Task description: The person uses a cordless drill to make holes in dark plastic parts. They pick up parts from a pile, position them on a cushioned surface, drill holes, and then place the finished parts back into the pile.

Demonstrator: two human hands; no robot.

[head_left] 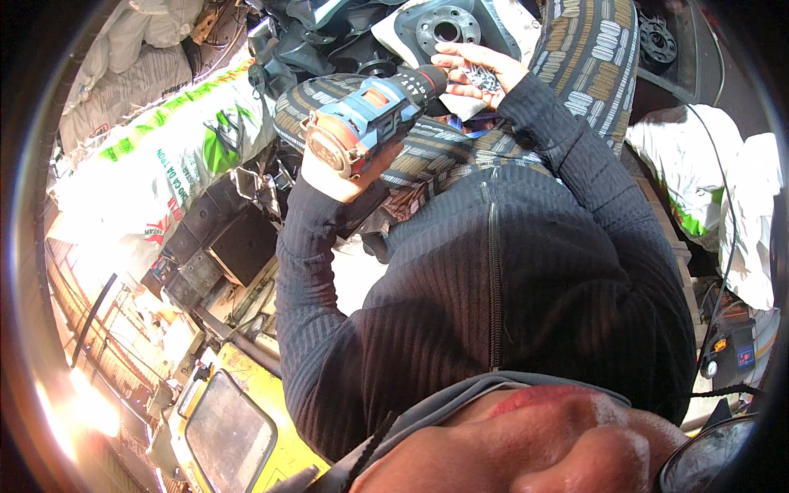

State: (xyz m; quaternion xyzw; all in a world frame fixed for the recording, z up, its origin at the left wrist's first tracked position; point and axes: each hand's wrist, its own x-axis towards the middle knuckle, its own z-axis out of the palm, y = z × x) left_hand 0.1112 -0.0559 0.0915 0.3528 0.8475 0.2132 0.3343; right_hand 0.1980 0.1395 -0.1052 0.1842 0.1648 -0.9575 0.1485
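My left hand (pixel 341 187) is wrapped round a blue and orange cordless drill (pixel 370 111), mostly hidden behind its body. The drill's black chuck (pixel 427 80) points away to the right, close to the fingers of my right hand (pixel 503 64). A small heap of silvery screws (pixel 483 80) lies in that right hand, its fingers stretched toward the chuck. Just beyond sits a round grey metal hub with a ring of holes (pixel 452 26), set on a dark square part. Whether a bit touches anything is hidden.
Dark moulded plastic parts (pixel 329 37) are piled at the far side. White and green sacks (pixel 189 156) lie to the left, and a white bag (pixel 682 156) to the right, where a black cable (pixel 727 205) hangs. My patterned trouser legs (pixel 588 66) flank the work. A yellow machine (pixel 255 403) stands lower left.
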